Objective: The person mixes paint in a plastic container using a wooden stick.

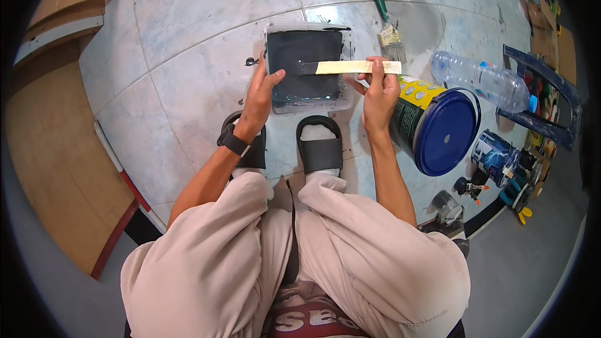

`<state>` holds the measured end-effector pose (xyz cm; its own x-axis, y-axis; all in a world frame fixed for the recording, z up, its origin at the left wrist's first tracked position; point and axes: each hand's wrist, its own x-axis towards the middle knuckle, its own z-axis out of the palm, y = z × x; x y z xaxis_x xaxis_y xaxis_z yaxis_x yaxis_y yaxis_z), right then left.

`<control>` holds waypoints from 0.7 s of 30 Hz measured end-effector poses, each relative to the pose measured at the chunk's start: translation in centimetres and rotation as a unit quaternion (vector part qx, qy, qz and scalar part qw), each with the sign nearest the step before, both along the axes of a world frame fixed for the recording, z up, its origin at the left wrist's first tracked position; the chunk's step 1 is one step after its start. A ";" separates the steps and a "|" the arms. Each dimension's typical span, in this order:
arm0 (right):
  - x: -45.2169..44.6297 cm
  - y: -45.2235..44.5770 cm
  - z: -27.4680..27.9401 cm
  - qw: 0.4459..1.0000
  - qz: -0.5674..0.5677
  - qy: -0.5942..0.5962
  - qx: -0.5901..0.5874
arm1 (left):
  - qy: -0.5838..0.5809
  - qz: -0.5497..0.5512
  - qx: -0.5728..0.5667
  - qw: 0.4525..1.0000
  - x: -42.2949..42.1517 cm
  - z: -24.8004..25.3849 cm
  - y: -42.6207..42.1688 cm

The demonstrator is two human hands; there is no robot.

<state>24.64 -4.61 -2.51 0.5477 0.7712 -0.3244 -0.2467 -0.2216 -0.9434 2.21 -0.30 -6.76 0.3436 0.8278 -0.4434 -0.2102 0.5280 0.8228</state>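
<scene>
At upper centre, the tub [307, 108] is already holding dark liquid [307, 45]. The left hand [255, 97] is gripping its side; the right hand [379, 97] is pinching a dark-tipped stick [350, 67] over it. Stirring is looking unfinished; the brush [387, 22] is lying apart.

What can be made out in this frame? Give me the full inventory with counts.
Container: one, clear, between hands
Liquid: one pool, blackish, inside container
Stick: one, pale yellow, dark tip at liquid
Paintbrush: one, green handle, floor
Bucket: one, blue lid, right
Bottle: one, clear, beyond bucket
Frame: one, dark blue, far right
Can: one, bluish, right
Clutter: uncountable, mixed, right
Wooden furniture: count unclear, brown, left
Sandals: two, dark, feet
Watch: one, black, left wrist
Left hand: one, container's left edge
Right hand: one, holding stick
</scene>
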 end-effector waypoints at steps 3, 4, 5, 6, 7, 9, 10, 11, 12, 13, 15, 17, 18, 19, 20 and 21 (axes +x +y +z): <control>0.0 0.0 0.2 1.000 0.003 -0.007 0.002 | 0.155 -0.035 0.072 0.985 -0.3 -0.2 -0.1; 0.1 0.0 0.3 1.000 0.002 -0.007 0.000 | 0.236 -0.061 0.110 0.963 -0.4 0.3 0.0; 0.1 0.0 0.4 1.000 0.001 -0.010 0.001 | 0.236 -0.063 0.110 0.964 -0.6 0.3 -0.1; 0.2 0.1 0.4 1.000 0.002 -0.012 0.002 | 0.259 -0.089 0.132 0.953 -0.9 0.3 0.0; 0.2 0.2 0.4 1.000 0.001 -0.012 0.001 | 0.282 -0.116 0.155 0.940 -1.1 0.3 -0.1; 0.4 0.3 0.5 0.999 0.001 -0.032 0.002 | 0.283 -0.115 0.171 0.937 -0.9 0.1 -0.2; 0.5 0.5 0.6 0.999 0.000 -0.032 0.003 | 0.285 -0.114 0.187 0.933 -0.7 0.1 -0.2; 0.6 0.6 0.6 0.999 0.004 -0.046 0.004 | 0.284 -0.115 0.187 0.933 -0.6 0.1 -0.2; 0.8 0.6 0.6 0.998 0.009 -0.059 0.005 | 0.261 -0.100 0.176 0.944 -0.3 0.6 -0.2; 0.8 0.6 0.5 0.998 0.009 -0.059 0.005 | 0.238 -0.085 0.165 0.953 -0.1 0.9 -0.1; 0.8 0.7 0.7 0.991 0.035 -0.125 0.019 | 0.227 -0.105 0.149 0.957 -0.5 0.4 0.1; 0.8 0.5 1.3 0.986 0.049 -0.158 0.012 | 0.217 -0.126 0.133 0.959 -0.5 -0.3 -0.1; 0.7 0.4 1.8 0.980 0.061 -0.190 0.005 | 0.224 -0.113 0.161 0.955 -0.3 -0.4 -0.3; 0.6 0.2 2.3 0.980 0.062 -0.190 0.005 | 0.232 -0.099 0.187 0.949 -0.2 -0.4 -0.5; 0.6 0.0 2.8 0.965 0.091 -0.245 0.004 | 0.232 -0.098 0.185 0.950 -0.3 -0.5 -0.5; 0.6 -0.2 3.4 0.947 0.119 -0.299 0.002 | 0.233 -0.097 0.179 0.951 -0.3 -0.5 -0.6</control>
